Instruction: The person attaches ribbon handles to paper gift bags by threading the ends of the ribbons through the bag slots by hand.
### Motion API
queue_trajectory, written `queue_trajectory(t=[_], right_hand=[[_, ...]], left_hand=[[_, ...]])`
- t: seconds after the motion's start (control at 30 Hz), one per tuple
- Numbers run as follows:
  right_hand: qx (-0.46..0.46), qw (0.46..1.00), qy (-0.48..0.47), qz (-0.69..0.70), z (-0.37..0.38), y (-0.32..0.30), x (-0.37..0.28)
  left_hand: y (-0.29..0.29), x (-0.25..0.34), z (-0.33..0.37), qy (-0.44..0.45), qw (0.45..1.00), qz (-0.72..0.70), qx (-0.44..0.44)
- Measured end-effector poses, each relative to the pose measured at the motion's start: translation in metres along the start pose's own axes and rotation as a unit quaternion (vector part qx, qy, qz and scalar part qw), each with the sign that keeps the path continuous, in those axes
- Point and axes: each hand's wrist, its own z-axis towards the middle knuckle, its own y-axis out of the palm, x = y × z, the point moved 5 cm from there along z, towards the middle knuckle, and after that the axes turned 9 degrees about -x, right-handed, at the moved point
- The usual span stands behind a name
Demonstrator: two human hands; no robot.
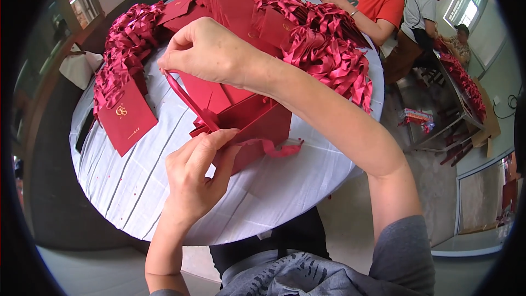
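Observation:
A red paper gift bag [263, 126] stands open-mouthed near the middle of the round table, in front of me. Pinched at the bag's near left rim, my left hand [194, 172] has its thumb and fingers closed on the bag's edge. My right hand [211, 52] reaches across above the bag and grips the end of a red ribbon [186, 96], which runs taut down to the rim by my left fingers. Another loose ribbon end [282, 149] hangs over the bag's near side.
Flat red bags [224, 5] lie stacked at the far side. Piles of ribboned bags lie left [129, 38] and right [329, 60]; another flat bag [129, 118] lies at left. A person in a red shirt [370, 0] works across the white-covered table [137, 192]; others work behind.

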Motion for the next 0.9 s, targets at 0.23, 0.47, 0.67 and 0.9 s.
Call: queue_trajectory(t=[0.23,0.47,0.67,0.9], right_hand=[[0.106,0.977,-0.073,-0.169,-0.029,-0.016,-0.011],[0.097,0.961,-0.044,-0.254,-0.131,0.001,-0.005],[0.179,0.953,-0.054,-0.24,-0.157,0.023,0.015],[0.124,0.987,0.011,-0.103,-0.18,0.022,0.043]], left_hand=[[0.0,-0.001,0.002,-0.024,0.999,0.006,0.022],[-0.002,-0.012,0.006,-0.079,0.997,-0.018,0.006],[0.001,-0.019,0.007,-0.101,0.993,-0.054,0.016],[0.0,-0.013,0.009,-0.02,0.998,0.049,0.04]])
